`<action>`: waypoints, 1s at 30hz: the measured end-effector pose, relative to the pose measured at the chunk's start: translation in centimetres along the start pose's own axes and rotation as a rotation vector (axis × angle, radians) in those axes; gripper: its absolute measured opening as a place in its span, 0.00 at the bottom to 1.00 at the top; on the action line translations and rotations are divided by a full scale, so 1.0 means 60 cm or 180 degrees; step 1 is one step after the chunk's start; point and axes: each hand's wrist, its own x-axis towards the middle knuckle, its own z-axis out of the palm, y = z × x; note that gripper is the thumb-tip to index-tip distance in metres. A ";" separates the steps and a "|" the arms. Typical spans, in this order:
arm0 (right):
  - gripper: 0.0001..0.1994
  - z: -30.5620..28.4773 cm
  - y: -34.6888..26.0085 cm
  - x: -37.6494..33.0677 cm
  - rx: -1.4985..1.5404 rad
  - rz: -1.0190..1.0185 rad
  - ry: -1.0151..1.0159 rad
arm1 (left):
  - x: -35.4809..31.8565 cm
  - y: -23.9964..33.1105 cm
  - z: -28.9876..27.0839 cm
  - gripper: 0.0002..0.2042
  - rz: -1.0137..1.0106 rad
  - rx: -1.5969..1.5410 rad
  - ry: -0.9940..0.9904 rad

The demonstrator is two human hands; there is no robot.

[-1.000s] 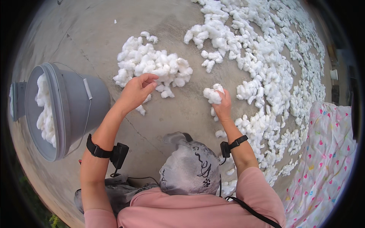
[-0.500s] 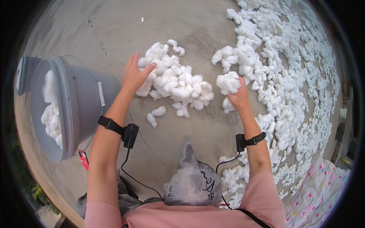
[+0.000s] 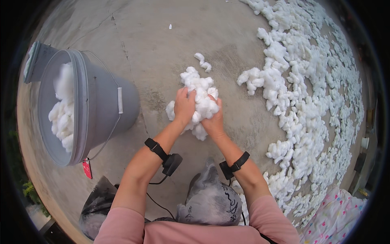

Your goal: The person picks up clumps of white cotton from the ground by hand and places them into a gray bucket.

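A heap of white cotton [image 3: 199, 84] is pressed together between my two hands above the concrete floor. My left hand [image 3: 185, 107] grips its left side, fingers curled into the fluff. On the right side, my right hand [image 3: 215, 120] holds the cotton from below, its fingers partly buried. One small strand of cotton [image 3: 203, 62] lies apart, just beyond the heap. To my left a grey bucket [image 3: 109, 97] with a wire handle rests on its side, its mouth facing left and some cotton [image 3: 61, 118] inside.
Cotton bolls [image 3: 304, 105] are spread thickly over the floor on the right. Behind the bucket stands a second grey bucket [image 3: 40, 61]. A red card-like thing [image 3: 87, 169] lies near the bucket's rim. Patterned cloth [image 3: 335, 215] covers the lower right corner.
Both hands have come together around the middle pile, squeezing it into a compact heap. My right hand brought its handful of cotton leftward into it. The view has shifted slightly.
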 end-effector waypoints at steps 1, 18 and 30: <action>0.34 0.003 -0.028 -0.005 -0.0270 -0.0204 0.0090 | -0.011 0.017 -0.018 0.23 0.0212 -0.0095 0.0143; 0.41 0.280 -0.617 0.056 0.0462 -0.3369 -0.0465 | -0.143 0.361 -0.699 0.15 0.2026 -0.1174 0.1171; 0.28 0.140 -0.618 0.102 -0.1342 -0.2752 -0.1838 | -0.085 0.210 -0.686 0.58 0.0218 0.2764 -0.1032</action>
